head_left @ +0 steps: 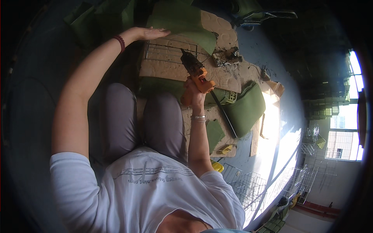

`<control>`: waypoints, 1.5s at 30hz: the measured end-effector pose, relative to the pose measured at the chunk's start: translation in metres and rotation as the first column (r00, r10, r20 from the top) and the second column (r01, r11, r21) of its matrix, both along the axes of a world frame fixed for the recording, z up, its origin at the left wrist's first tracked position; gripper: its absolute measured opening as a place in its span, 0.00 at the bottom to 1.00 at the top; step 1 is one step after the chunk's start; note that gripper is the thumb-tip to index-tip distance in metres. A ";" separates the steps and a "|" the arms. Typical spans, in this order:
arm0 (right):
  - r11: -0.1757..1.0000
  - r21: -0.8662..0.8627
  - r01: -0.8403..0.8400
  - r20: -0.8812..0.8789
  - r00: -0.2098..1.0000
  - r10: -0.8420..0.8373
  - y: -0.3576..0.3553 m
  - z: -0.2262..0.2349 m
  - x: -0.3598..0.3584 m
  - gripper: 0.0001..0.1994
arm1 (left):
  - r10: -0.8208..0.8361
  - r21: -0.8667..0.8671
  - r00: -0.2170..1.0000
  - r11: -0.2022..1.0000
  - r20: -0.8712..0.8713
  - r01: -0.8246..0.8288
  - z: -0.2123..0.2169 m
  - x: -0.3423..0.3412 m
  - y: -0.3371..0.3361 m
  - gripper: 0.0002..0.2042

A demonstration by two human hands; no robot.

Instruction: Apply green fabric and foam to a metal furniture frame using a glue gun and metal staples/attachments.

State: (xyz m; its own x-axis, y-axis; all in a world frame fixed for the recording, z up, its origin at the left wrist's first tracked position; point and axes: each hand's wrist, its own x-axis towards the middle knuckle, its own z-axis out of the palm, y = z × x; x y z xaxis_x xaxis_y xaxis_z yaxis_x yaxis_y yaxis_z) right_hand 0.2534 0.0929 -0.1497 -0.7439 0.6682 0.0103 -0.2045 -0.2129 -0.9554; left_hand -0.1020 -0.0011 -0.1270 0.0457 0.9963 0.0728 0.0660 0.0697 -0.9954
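Observation:
My right hand point(193, 92) grips an orange and black glue gun point(196, 69), its dark nozzle pointing up toward a wire rack point(171, 49). The rack lies on a tan embossed mat point(223, 73). My left hand point(149, 33) rests flat, fingers together, on the left end of a green fabric sheet point(182, 21) that overlaps the rack's far edge. A red bracelet sits on my left wrist, a silver bangle on my right. A long dark rod point(225, 112) runs down from the gun across green fabric.
A green cushion-like fabric piece point(246, 108) lies right of the gun. A dirty glue-stained block point(227, 56) sits on the mat. Several white wire baskets point(248, 186) stand at lower right. My grey-trousered knees point(140, 120) are below the mat. Bright windows at right.

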 end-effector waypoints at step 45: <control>0.968 0.175 -0.178 0.301 0.946 0.120 -0.017 0.005 -0.031 0.18 | 0.200 -0.316 -0.551 0.941 0.810 -0.123 0.042 0.034 0.000 0.36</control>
